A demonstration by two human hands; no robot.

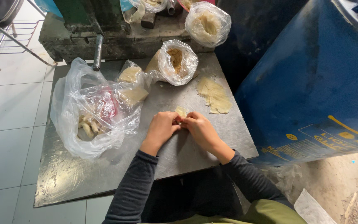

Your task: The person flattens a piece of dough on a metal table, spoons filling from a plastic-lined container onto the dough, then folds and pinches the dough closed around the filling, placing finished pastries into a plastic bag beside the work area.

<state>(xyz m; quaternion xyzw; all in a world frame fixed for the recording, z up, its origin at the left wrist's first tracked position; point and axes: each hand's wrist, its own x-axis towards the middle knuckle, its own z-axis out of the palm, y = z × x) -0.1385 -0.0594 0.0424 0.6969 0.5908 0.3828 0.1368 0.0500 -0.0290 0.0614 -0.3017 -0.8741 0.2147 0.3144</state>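
Note:
Both my hands meet at the middle of a scuffed steel table (pixel 83 178). My left hand (pixel 161 128) and my right hand (pixel 200 129) pinch a small pale wrapper (pixel 181 111) between their fingertips; only its top corner shows above the fingers. A loose stack of the same pale wrappers (pixel 215 96) lies just beyond my right hand. A clear bag of brown filling (pixel 175 61) stands open behind the wrapper.
A big clear plastic bag (pixel 90 112) holding rolled pieces and a red packet lies at left. Smaller bags (pixel 208 23) sit on the grimy ledge behind. A large blue drum (pixel 311 83) stands close on the right. White floor tiles lie left.

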